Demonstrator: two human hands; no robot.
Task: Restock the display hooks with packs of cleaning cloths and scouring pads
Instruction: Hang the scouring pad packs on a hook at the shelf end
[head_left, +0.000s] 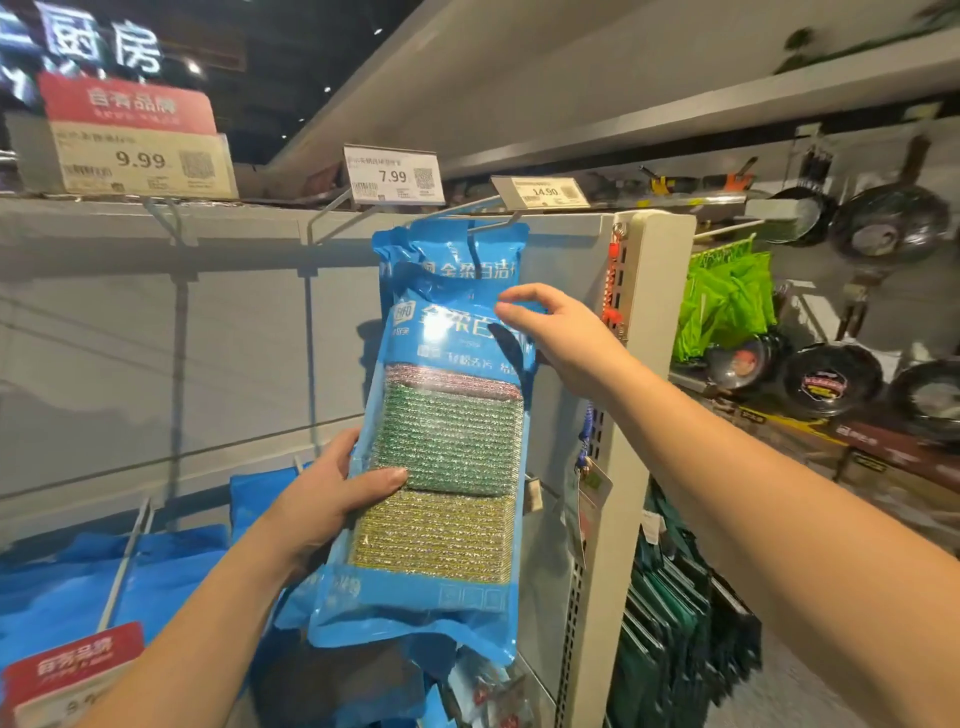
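1. Our left hand grasps the front pack of scouring pads at its left edge, with the thumb lying across the green pad.
2. Our right hand pinches the same pack near its top right corner.
3. The pack is just under the display hook at the right end of the grey back panel, in front of other blue packs hanging there.
4. A price tag reads 7.99.

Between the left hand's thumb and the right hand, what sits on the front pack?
In the head view, the green pad and a pink one above it show through the blue pack, between the left hand and right hand.
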